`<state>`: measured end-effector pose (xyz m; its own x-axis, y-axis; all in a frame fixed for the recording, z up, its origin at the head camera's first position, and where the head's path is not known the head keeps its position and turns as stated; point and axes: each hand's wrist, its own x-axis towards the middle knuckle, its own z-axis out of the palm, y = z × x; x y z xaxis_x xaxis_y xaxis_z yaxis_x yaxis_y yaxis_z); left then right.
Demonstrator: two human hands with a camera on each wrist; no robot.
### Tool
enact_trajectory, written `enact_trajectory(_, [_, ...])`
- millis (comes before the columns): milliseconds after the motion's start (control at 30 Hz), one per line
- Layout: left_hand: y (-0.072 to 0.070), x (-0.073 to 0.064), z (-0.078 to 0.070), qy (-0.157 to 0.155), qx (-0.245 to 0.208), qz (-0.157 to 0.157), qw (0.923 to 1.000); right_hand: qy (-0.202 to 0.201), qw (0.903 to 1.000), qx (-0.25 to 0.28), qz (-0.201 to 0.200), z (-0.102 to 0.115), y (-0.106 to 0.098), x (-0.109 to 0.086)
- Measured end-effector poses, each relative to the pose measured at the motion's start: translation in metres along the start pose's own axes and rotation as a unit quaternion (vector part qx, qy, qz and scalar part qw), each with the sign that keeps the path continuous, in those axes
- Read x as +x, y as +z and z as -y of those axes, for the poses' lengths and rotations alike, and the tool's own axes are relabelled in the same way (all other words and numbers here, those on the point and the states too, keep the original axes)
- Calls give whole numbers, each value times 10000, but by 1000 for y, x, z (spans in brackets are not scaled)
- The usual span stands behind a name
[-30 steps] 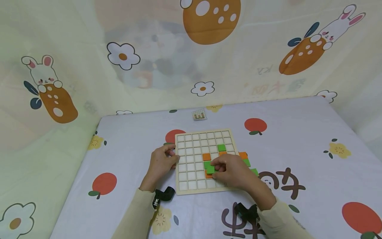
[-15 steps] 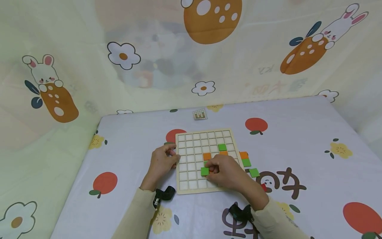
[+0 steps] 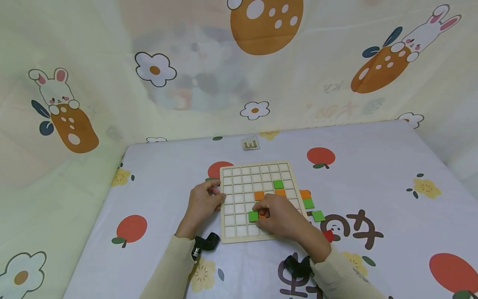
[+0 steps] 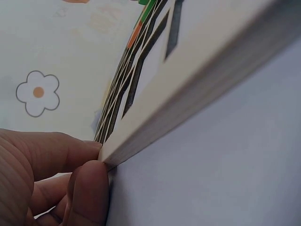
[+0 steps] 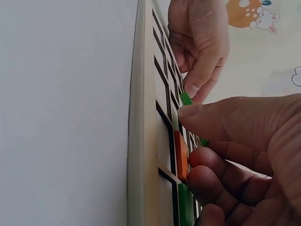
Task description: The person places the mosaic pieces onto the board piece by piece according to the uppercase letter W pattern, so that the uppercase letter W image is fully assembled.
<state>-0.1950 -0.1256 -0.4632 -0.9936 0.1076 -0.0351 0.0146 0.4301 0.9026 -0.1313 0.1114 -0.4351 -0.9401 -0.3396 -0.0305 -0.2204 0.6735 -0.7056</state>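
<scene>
One flat, square green tile is pinched in the narrow grip of the right hand, over a pale wooden grid board, beside a square orange tile; the left hand pinches the board's left edge.

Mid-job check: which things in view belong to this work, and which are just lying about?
In the job:
Grid board, pinched by the left hand
Held green tile, in the right hand
Set orange tile
Loose green tile, probably for use

Just about:
Small gridded card, untouched, possibly a guide
Printed tablecloth
Backdrop
</scene>
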Motion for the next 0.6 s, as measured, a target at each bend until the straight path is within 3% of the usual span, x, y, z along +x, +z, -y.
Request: enact_trajectory(600, [0,0,-2,1,90,-19,10000,173,9996,-227,1,4,5,2])
